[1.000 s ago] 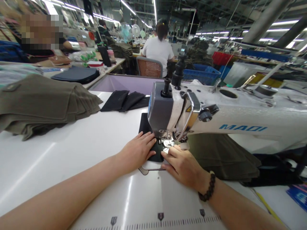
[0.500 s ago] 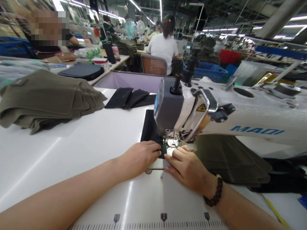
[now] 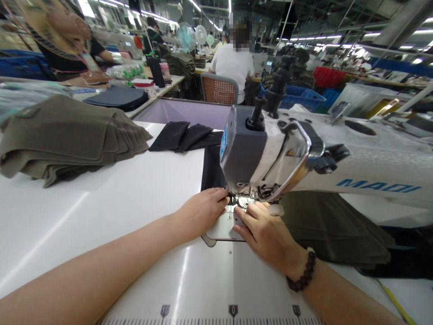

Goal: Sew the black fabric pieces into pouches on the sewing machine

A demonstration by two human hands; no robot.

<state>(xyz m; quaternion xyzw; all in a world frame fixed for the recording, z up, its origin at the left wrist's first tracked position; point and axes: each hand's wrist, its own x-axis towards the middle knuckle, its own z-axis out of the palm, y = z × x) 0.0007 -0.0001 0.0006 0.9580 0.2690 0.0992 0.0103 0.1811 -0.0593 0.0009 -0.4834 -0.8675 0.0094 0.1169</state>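
Observation:
A black fabric piece (image 3: 212, 169) lies under the head of the sewing machine (image 3: 243, 144), its right side hidden behind the head. On its near end rests my left hand (image 3: 204, 212), palm down, fingers laid over the cloth beside the presser foot. My right hand (image 3: 265, 232) is right of the needle area, also palm down. Its index finger and thumb are apart, touching the metal needle plate (image 3: 221, 230), and the other fingers reach beneath the machine head. No cloth shows in the right hand, which has a dark beaded bracelet (image 3: 302, 273) at the wrist.
Olive fabric pieces (image 3: 64, 140) are stacked at the left. Several black folded pieces (image 3: 182, 135) lie behind the work area. More olive pieces (image 3: 334, 225) fan out under the machine arm. A ruler scale (image 3: 203, 321) runs along the front edge. A person in white (image 3: 233, 67) sits ahead.
The black fabric piece has slid away from me, its near end now close to the presser foot. My left hand moved slightly forward with it, uncovering more needle plate. The view shifted slightly.

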